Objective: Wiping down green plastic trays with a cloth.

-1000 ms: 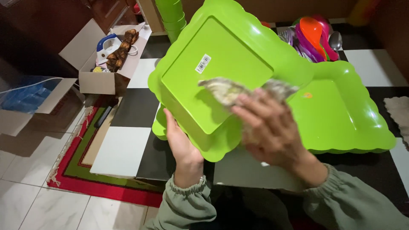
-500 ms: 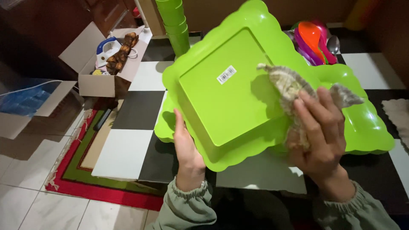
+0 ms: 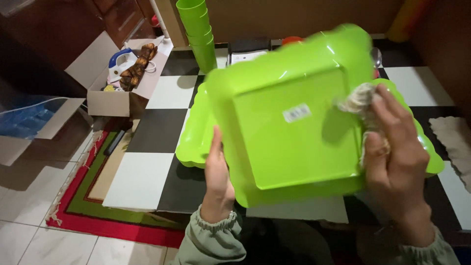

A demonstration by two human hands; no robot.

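**Green tray held up and wiped with a cloth**

The left hand holds a bright green square tray by its left edge. The thumb lies on the underside, which faces the camera, and the other fingers are hidden behind the rim, so the hand is closed on the tray. The tray is lifted above the table and tilted, with a small white sticker near the middle of its underside.

The right hand is at the right edge of the tray. It is closed around a crumpled pale cloth, and the cloth touches the tray surface there.

Under the lifted tray, another green tray of the same kind lies on the table, which has a black and white checked top. Behind, a stack of green cups stands upright. On the floor at the left there are an open cardboard box and a red and green rug.
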